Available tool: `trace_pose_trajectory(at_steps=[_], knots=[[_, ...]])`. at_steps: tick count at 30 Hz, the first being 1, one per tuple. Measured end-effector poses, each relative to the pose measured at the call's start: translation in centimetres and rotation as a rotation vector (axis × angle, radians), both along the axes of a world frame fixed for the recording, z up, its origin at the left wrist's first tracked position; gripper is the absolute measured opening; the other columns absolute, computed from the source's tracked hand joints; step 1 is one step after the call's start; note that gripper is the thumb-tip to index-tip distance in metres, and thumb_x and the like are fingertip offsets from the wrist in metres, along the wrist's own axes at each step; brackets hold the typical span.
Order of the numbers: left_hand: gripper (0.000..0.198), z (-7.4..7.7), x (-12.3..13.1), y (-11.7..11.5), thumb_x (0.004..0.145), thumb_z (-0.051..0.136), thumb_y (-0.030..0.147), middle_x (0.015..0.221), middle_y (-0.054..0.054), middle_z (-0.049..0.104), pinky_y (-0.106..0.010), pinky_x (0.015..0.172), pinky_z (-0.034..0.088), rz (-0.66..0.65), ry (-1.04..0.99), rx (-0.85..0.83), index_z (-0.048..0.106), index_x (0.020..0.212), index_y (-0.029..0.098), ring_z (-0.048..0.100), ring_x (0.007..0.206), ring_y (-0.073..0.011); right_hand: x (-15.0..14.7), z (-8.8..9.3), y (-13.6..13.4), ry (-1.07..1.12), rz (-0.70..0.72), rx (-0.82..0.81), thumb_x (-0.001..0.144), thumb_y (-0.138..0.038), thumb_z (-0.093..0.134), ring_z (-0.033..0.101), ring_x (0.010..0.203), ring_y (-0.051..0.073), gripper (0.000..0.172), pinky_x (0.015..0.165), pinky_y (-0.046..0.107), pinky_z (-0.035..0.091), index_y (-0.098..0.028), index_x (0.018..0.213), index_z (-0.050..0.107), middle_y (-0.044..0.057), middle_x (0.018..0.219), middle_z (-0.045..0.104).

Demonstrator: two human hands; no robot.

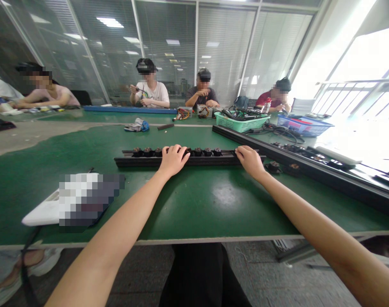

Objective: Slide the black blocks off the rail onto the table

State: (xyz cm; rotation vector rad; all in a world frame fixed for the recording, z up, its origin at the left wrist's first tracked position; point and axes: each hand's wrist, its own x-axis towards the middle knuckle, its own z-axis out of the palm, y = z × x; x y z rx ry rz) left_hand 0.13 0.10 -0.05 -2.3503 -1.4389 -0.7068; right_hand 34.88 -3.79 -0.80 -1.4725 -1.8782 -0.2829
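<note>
A long black rail lies crosswise on the green table, with several round black socket modules lined up along its top. My left hand curls over the middle of the rail, its fingers over the row and hiding some modules. At the right end of the rail, my right hand has thumb and fingertips pinched together at the top. Whatever sits between those fingertips is too small to make out. A loose black socket module rests on the table just right of my right hand.
A longer black rail runs diagonally on the right. Behind it stand a green basket of cables and a blue basket. A white power bank-like device lies at left, gloves farther back. Several people sit across the table.
</note>
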Motion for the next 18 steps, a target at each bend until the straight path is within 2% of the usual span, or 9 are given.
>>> trace_pose_trajectory(at_steps=[11, 18], knots=[[0.044, 0.12, 0.00, -0.13, 0.109, 0.038, 0.045, 0.132, -0.014, 0.065, -0.053, 0.112, 0.031, 0.008, 0.008, 0.001, 0.065, 0.137, 0.025, 0.058, 0.123, -0.0329, 0.32, -0.12, 0.10, 0.013, 0.022, 0.006, 0.101, -0.027, 0.048, 0.067, 0.101, 0.028, 0.023, 0.083, 0.036, 0.050, -0.023, 0.095, 0.070, 0.014, 0.111, 0.074], [0.044, 0.06, -0.03, -0.05, 0.108, 0.038, 0.045, 0.132, -0.014, 0.065, -0.054, 0.112, 0.031, 0.003, 0.000, -0.004, 0.065, 0.137, 0.025, 0.058, 0.123, -0.0332, 0.17, 0.14, -0.13, 0.003, -0.004, 0.003, 0.101, -0.028, 0.048, 0.067, 0.099, 0.028, 0.024, 0.082, 0.036, 0.049, -0.024, 0.091, 0.069, 0.013, 0.108, 0.074]])
